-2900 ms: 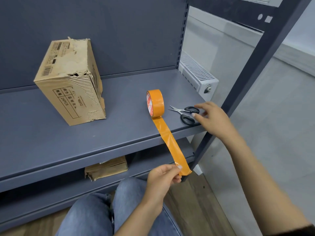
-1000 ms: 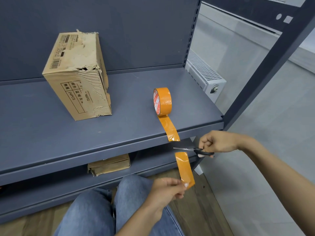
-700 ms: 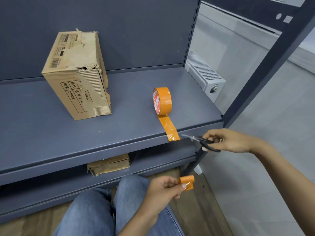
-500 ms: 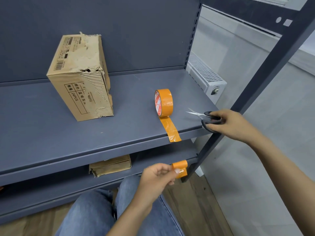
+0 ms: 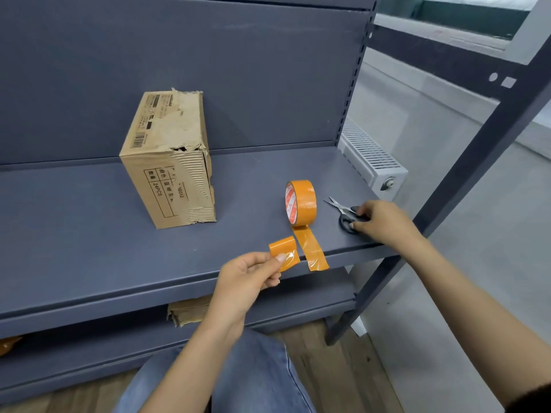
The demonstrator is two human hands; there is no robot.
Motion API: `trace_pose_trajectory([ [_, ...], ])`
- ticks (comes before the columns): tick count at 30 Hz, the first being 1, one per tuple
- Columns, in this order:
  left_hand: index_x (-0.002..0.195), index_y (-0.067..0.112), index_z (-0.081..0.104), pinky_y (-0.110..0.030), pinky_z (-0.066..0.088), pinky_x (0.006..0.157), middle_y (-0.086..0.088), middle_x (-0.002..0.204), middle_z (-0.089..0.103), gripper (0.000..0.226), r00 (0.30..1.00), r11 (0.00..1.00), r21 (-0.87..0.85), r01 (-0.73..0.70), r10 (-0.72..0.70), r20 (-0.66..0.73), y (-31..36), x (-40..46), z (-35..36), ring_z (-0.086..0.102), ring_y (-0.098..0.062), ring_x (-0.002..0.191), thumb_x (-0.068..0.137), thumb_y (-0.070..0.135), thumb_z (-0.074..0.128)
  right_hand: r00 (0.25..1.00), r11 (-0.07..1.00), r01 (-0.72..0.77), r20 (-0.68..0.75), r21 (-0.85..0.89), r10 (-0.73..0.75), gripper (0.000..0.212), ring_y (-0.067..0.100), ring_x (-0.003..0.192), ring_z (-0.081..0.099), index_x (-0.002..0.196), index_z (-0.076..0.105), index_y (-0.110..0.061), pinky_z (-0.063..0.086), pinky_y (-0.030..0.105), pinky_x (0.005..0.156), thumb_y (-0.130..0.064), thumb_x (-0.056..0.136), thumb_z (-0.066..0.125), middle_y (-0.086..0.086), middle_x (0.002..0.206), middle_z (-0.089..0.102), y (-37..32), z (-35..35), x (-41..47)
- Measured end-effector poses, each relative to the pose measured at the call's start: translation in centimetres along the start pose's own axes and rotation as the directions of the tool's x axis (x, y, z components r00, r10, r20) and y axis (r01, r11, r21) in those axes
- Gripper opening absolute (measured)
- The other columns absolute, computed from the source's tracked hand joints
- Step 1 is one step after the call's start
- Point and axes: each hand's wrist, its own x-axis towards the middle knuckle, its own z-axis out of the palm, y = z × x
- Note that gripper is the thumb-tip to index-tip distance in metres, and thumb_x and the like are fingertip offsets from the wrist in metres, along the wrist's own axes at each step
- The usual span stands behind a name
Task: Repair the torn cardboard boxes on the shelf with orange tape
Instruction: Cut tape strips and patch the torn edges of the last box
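Shelf [image 5: 89, 234] bears scissors [image 5: 343, 214] under right hand [image 5: 384, 222]; left hand [image 5: 247, 281] pinches tape strip [image 5: 283, 251].

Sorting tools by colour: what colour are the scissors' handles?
Black, on the steel-bladed scissors under the right hand; head view.

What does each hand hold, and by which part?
Left hand pinches the cut tape piece by its lower edge. Right hand grips the scissors handles.

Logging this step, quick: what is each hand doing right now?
Left hand: pinches the cut strip of orange tape.
Right hand: on the scissors' handles on the shelf; whether it grips them cannot be told.
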Motion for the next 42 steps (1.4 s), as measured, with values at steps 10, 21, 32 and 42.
trace_pose_trajectory([
  [10, 0.094, 0.004, 0.072, -0.018, 0.054, 0.069, 0.004, 0.062, 0.065, 0.02, 0.994, 0.994, 0.059, -0.088, 0.091, -0.053, 3.1, 1.2, -1.2, 0.059, -0.004, 0.059, 0.084, 0.022, 0.072, 0.55, 0.513, 0.832, -0.444, 0.212, -0.708, 0.014, 0.015, 0.088, 0.057, 0.091, 0.073, -0.018, 0.044, 0.023, 0.083, -0.03, 0.088, 0.067, -0.006, 0.095, 0.065, -9.9, -3.3, -7.0],
  [21, 0.085, 0.012, 0.072, -0.012, 0.049, 0.062, 0.004, 0.071, 0.068, 0.004, 0.966, 0.951, 0.176, -0.255, 0.257, 0.014, 6.0, 0.1, -4.4, 0.061, -0.002, 0.062, 0.082, 0.014, 0.073, 0.234, 0.323, 0.931, -0.407, -0.167, -0.883, 0.019, 0.019, 0.084, 0.052, 0.092, 0.078, -0.022, 0.04, 0.036, 0.067, -0.033, 0.091, 0.063, -0.003, 0.095, 0.068, -14.1, -3.4, -5.1],
  [32, 0.087, 0.005, 0.072, -0.012, 0.05, 0.067, 0.001, 0.074, 0.065, 0.007, 0.932, 0.884, 0.3, -0.359, 0.355, 0.072, 7.7, -0.7, -5.6, 0.057, -0.005, 0.065, 0.08, 0.004, 0.073, 0.629, 0.486, 0.756, -0.282, 0.438, -0.725, 0.005, 0.013, 0.088, 0.053, 0.083, 0.079, -0.029, 0.043, 0.026, 0.082, -0.03, 0.079, 0.075, -0.016, 0.089, 0.066, -15.7, -3.7, -5.8],
  [42, 0.084, 0.012, 0.071, -0.017, 0.053, 0.069, -0.003, 0.078, 0.068, 0.009, 0.932, 0.816, 0.452, -0.361, 0.333, 0.144, 8.2, -1.2, -5.9, 0.058, -0.007, 0.065, 0.08, 0.005, 0.075, 0.787, 0.53, 0.486, -0.084, 0.695, -0.611, 0.017, 0.008, 0.078, 0.059, 0.069, 0.077, -0.024, 0.046, 0.03, 0.08, -0.008, 0.077, 0.08, -0.013, 0.08, 0.063, -16.4, -4.7, -7.4],
])
